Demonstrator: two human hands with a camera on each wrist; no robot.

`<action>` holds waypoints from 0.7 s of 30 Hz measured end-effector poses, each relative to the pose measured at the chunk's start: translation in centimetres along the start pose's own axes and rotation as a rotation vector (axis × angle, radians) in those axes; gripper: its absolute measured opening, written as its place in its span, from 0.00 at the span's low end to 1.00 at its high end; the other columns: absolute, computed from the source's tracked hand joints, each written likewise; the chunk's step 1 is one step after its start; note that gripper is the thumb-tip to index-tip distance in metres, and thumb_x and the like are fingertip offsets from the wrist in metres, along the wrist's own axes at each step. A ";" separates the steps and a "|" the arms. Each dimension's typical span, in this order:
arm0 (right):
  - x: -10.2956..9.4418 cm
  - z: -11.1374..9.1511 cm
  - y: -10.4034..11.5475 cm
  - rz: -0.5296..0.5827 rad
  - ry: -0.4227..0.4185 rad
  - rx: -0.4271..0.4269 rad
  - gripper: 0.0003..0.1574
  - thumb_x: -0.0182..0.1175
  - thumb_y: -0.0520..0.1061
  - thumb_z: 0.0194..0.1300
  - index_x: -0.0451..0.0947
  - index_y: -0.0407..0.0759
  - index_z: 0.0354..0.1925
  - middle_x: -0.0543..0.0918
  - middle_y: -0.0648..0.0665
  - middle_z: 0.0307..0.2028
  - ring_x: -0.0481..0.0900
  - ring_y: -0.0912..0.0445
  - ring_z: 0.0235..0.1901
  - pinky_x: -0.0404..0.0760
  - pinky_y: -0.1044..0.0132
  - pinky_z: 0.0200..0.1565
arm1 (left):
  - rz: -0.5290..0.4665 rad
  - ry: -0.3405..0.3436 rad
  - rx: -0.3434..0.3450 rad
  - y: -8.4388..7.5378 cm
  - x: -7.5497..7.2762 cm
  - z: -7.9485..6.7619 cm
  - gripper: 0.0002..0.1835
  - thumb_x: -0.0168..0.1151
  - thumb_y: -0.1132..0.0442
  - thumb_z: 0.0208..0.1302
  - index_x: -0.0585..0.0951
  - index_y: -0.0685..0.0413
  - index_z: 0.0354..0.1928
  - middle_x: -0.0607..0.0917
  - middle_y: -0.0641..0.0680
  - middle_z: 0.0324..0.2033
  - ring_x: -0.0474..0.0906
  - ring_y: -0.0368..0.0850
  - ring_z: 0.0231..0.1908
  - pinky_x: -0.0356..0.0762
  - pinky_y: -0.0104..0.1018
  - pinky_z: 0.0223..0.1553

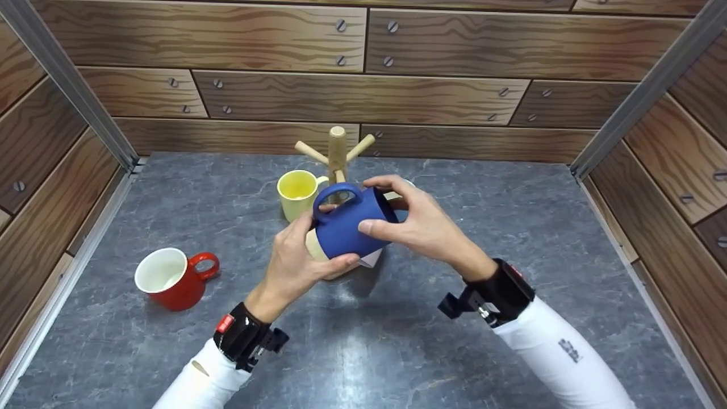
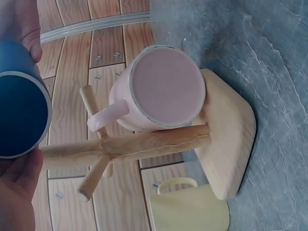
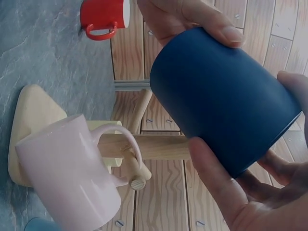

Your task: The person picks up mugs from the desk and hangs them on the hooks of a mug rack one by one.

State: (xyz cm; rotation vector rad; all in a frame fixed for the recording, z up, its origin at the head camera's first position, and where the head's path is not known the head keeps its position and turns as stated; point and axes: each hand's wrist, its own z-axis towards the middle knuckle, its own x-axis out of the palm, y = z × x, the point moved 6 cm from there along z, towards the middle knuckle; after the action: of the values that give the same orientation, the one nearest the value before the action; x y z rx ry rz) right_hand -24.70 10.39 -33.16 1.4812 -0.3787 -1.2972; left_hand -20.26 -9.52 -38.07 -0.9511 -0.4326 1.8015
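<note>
Both hands hold a blue mug (image 1: 349, 230) tipped on its side, its handle upward and its mouth toward the right. My left hand (image 1: 292, 258) grips the pale base end, the thumb along the near side. At the mouth end, my right hand (image 1: 423, 221) pinches the mug between thumb and fingers. Just behind it stands a wooden mug tree (image 1: 337, 147) with several pegs. A pale pink mug (image 3: 67, 173) hangs by its handle from one peg, bottom facing outward in the left wrist view (image 2: 168, 86); in the head view the blue mug mostly covers it.
A yellow mug (image 1: 296, 196) stands upright just left of the tree. Farther left, a red mug (image 1: 176, 284) with a white inside sits upright, handle to the right. Behind my right hand, a light blue thing (image 3: 41, 224) shows only in part. Wood-patterned walls (image 1: 284, 96) enclose the grey tabletop (image 1: 454, 352).
</note>
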 end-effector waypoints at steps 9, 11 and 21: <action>0.2 0.6 -0.8 -0.014 0.001 0.027 0.39 0.72 0.60 0.63 0.74 0.52 0.68 0.77 0.47 0.62 0.82 0.46 0.54 0.86 0.52 0.48 | 0.031 0.053 -0.084 0.7 0.3 0.2 0.46 0.84 0.48 0.50 0.74 0.61 0.67 0.84 0.62 0.57 0.83 0.56 0.55 0.81 0.51 0.56; 0.3 0.8 -0.9 -0.015 0.004 0.026 0.40 0.72 0.60 0.63 0.74 0.53 0.69 0.77 0.47 0.62 0.81 0.45 0.55 0.85 0.52 0.48 | 0.051 0.055 -0.095 0.8 0.3 0.3 0.45 0.83 0.48 0.50 0.75 0.60 0.67 0.84 0.61 0.58 0.80 0.59 0.58 0.77 0.55 0.60; 0.5 1.4 -1.3 -0.023 0.021 0.041 0.44 0.70 0.61 0.64 0.70 0.50 0.72 0.75 0.44 0.65 0.79 0.44 0.60 0.84 0.49 0.53 | 0.150 0.050 -0.045 1.1 0.4 0.6 0.49 0.78 0.44 0.54 0.70 0.63 0.72 0.80 0.62 0.63 0.74 0.64 0.63 0.64 0.62 0.69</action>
State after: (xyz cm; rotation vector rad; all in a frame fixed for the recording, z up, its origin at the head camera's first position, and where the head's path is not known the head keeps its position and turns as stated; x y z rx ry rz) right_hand -26.21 9.80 -34.23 1.5365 -0.3779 -1.2981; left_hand -21.46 -9.53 -38.57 -1.0825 -0.3804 1.9053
